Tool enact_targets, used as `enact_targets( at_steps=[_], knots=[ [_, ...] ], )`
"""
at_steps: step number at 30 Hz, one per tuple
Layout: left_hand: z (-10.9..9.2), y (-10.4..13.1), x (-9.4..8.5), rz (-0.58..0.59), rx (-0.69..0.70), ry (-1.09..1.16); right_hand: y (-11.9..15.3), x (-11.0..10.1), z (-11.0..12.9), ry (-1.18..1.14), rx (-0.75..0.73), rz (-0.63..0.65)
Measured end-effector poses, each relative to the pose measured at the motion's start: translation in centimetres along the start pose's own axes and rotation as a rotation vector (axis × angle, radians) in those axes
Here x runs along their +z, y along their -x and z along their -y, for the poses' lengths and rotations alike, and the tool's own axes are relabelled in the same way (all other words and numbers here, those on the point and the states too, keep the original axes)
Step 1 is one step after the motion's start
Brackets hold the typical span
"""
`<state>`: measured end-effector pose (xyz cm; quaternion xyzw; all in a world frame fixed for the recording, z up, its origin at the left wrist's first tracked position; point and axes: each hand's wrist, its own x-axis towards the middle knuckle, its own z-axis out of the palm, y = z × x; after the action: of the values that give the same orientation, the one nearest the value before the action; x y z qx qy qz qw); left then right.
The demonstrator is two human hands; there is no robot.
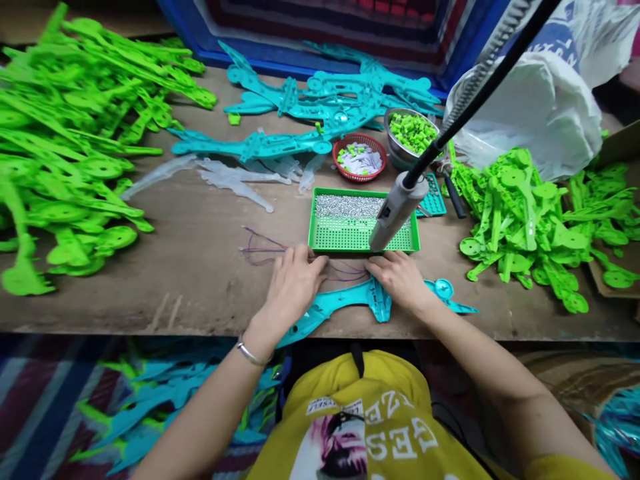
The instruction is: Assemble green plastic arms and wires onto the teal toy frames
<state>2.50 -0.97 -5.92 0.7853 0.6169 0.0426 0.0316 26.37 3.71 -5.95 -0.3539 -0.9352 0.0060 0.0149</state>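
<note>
Thin dark reddish wires stretch between my two hands near the front of the table. My left hand is closed on them, and loose wire ends fan out to its left. With fingers pressed together, my right hand grips the other end of the wires; its fingertips sit close to the green tray's front edge. Under my hands lies a turquoise plastic part, long and curved, partly covered by my right hand and wrist. Just beyond the hands stands a green perforated tray with small metal screws in its far half.
A grey electric screwdriver hangs over the tray. Green plastic parts pile up at left and right. Turquoise parts, a red basket and a metal bowl stand behind. Translucent plastic pieces lie left of the tray.
</note>
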Motion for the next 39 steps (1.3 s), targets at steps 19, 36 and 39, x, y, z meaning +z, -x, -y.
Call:
enact_targets(
  at_steps=[19, 36, 39],
  knots=[
    [-7.8, 8.0, -6.4, 0.150, 0.498, 0.601, 8.6, 1.1, -0.4, -0.422, 0.259, -0.902],
    [-12.4, -2.9, 1.3, 0.055, -0.035, 1.256, 10.0, 0.2, 0.9, -0.542, 0.242, -0.907],
    [-12.5, -3.0, 1.2, 0.019, -0.049, 1.233, 9.7, -0.5, 1.0, -0.703, 0.476, -0.857]
  ],
)
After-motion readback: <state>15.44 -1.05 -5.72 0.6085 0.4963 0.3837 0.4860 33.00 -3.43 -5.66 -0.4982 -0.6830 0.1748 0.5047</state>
